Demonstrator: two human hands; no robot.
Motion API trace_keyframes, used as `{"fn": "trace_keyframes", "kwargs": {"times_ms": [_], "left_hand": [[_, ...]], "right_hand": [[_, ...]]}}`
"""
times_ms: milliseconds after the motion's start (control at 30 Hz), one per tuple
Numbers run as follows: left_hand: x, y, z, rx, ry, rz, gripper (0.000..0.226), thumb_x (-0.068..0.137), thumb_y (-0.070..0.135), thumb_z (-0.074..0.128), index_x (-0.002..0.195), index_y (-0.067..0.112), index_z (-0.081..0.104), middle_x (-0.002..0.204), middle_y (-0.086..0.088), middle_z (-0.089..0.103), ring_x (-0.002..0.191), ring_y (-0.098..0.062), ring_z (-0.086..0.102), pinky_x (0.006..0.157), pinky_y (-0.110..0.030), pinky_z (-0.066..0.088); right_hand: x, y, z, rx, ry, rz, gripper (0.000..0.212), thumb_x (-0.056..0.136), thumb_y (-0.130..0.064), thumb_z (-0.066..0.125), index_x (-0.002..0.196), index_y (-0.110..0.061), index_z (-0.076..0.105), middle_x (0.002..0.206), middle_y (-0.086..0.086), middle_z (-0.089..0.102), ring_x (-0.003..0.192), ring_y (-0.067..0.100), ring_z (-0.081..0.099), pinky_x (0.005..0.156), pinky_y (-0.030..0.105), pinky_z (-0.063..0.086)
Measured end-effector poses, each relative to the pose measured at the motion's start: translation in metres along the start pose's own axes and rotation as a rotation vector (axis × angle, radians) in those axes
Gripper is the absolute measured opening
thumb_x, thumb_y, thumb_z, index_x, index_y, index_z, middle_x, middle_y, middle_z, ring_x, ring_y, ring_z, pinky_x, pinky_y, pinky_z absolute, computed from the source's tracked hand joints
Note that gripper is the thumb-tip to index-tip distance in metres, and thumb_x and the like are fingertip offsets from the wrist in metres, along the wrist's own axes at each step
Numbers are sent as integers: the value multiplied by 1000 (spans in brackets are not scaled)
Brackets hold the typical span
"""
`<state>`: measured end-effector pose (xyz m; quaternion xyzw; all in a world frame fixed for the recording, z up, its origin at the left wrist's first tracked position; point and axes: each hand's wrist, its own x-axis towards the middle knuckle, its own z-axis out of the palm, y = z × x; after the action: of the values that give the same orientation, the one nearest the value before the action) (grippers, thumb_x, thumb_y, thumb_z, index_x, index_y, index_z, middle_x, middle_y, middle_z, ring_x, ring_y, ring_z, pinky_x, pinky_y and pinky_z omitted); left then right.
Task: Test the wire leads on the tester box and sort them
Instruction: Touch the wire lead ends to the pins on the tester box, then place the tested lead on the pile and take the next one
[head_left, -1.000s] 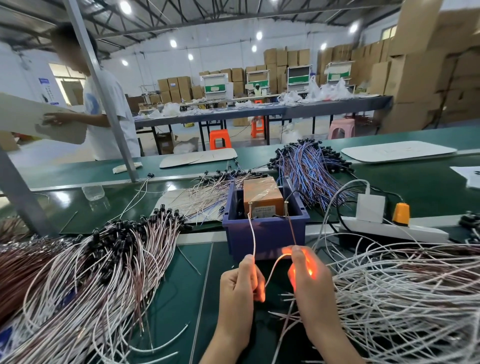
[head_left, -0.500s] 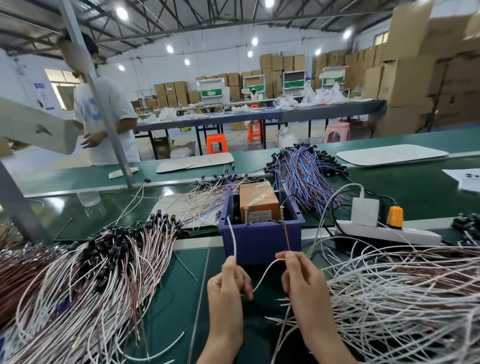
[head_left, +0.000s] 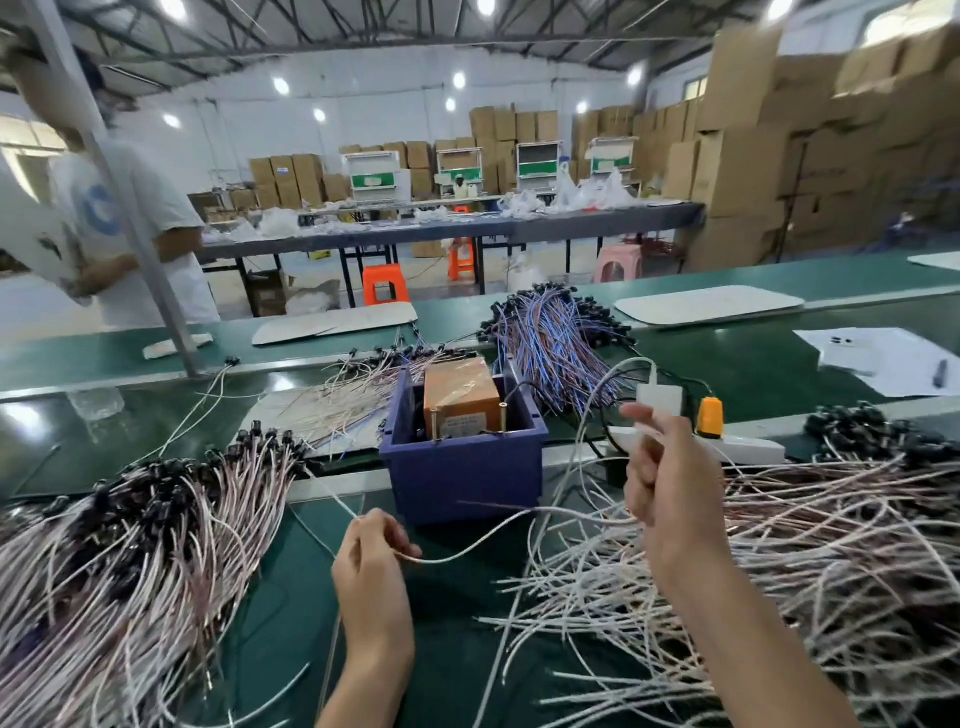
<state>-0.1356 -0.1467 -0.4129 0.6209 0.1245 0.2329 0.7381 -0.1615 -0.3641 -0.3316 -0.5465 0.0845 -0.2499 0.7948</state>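
The left hand (head_left: 374, 551) pinched a thin white wire lead (head_left: 467, 545) above the counter, just before the orange tester box (head_left: 460, 395). Whether the right hand (head_left: 670, 483) grasped it was unclear. It would best be laid parallel onto the left pile of black-tipped white leads (head_left: 130, 545), tips aligned.

The orange, tape-wrapped tester box (head_left: 460, 397) sits in a blue plastic bin (head_left: 467, 478) at the middle of the green bench (head_left: 452, 623), with 2 brass pins (head_left: 503, 415) upright at its front. 1 thin white wire lead (head_left: 467, 545) sags in front of the bin, pinched by the left hand (head_left: 371, 561) and running to the right hand (head_left: 670, 499). A heap of pinkish leads (head_left: 130, 545) with black caps lies along the near left edge. A looser white heap (head_left: 805, 561) covers the near right.
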Motion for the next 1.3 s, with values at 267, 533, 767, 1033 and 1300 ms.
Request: {"fn": "trace_keyframes", "kwargs": {"times_ms": [267,533,767,1033,1300], "left_hand": [[-1,-4,6,9,-71,10,27,100,25,54,76,18,64,58,11,59,61,-9,54,68,-31,47],[-1,-5,9,22,-70,15,26,100,23,52,77,17,63,61,7,58,63,-11,52,69,-32,46],[-7,-1,14,25,-53,-9,24,98,14,50,77,17,61,61,10,55,59,-6,50,69,-33,43],[24,28,3,249,-107,-76,25,97,15,47,81,6,63,69,-3,59,65,-19,50,61,-33,41],[126,55,-71,1229,-179,215,23,103,29,44,105,11,58,95,-9,66,83,-26,63,76,-36,51]], "right_hand": [[104,-97,-125,-78,133,-18,31,98,-33,39,88,-22,65,48,-9,34,34,8,23,35,18,17],[105,-130,-175,-939,338,-270,42,92,-41,39,105,-20,74,111,8,72,98,27,62,89,46,48],[-11,-38,-39,-821,-161,-534,38,93,-45,38,106,-29,69,98,-20,64,96,-12,51,87,16,41],[-54,74,75,-625,-555,-12,22,98,-35,49,97,-34,71,82,-8,74,81,12,69,78,41,58],[-47,104,72,-311,-408,197,27,104,-17,47,95,-22,71,69,-2,71,54,9,60,49,19,46]]}}
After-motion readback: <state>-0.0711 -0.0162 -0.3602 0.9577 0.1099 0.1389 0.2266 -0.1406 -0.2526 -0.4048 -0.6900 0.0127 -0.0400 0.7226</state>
